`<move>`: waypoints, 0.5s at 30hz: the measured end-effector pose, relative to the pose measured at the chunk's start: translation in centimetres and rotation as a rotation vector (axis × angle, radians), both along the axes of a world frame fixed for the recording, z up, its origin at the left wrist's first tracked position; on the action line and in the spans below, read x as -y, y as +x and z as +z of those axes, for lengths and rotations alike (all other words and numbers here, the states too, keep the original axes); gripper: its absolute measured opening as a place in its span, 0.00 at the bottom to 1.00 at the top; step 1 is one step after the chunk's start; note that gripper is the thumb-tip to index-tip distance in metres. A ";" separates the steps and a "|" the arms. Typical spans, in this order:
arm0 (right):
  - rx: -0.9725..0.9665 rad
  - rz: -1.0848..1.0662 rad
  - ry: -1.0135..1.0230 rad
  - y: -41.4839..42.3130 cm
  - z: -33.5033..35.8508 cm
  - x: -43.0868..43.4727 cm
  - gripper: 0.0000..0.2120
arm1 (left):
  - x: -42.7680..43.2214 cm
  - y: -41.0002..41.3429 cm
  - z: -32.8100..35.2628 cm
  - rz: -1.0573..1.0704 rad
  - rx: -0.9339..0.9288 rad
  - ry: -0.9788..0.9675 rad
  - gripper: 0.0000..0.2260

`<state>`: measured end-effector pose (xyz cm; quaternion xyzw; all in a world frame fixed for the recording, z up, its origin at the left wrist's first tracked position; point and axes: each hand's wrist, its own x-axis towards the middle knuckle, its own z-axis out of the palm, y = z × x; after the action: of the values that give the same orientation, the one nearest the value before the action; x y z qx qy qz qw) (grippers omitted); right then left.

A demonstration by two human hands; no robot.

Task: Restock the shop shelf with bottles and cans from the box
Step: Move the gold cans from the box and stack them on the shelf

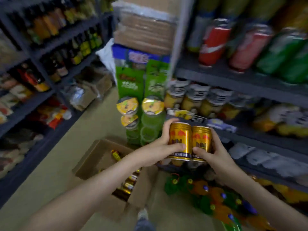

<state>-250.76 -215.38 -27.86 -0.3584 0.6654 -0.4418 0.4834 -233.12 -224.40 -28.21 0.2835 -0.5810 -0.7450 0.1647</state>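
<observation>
A small grocery shop aisle: dark shelving (233, 75) above and right of the right hand (215, 154) carries rows of soda cans (215, 44) and jars (191, 100); far left of the left hand (158, 147), more shelves (70, 33) of bottles (50, 25); stacked cartons (145, 30) rise beyond both hands

Aisle end stacked with stock.
Brown cartons (143, 29) are piled above green packs (130, 82), and yellow-lidded tubs (127, 105) are stacked in front of these. A white bag (106, 54) is seen to the left. Green and orange wares (208, 192) are heaped by the floor (55, 172).
</observation>
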 end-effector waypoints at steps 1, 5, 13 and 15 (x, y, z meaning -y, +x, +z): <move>0.001 -0.031 -0.031 -2.2 1.0 -2.4 0.46 | -1.5 -2.5 1.2 -0.050 -0.001 -0.024 0.29; -0.023 -0.128 -0.167 -11.4 4.6 -12.7 0.41 | -8.9 -13.2 5.7 -0.208 0.001 -0.221 0.31; -0.095 -0.385 -0.330 -25.4 10.9 -26.4 0.38 | -20.9 -30.5 13.8 -0.335 -0.094 -0.342 0.26; -0.088 -0.413 -0.368 -27.9 12.1 -27.7 0.40 | -22.2 -33.3 15.6 -0.389 -0.111 -0.277 0.22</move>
<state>-278.67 -187.63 -15.74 -0.3157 0.6531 -0.6286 0.2803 -266.37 -202.24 -12.59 0.0995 -0.7112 -0.6904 0.0871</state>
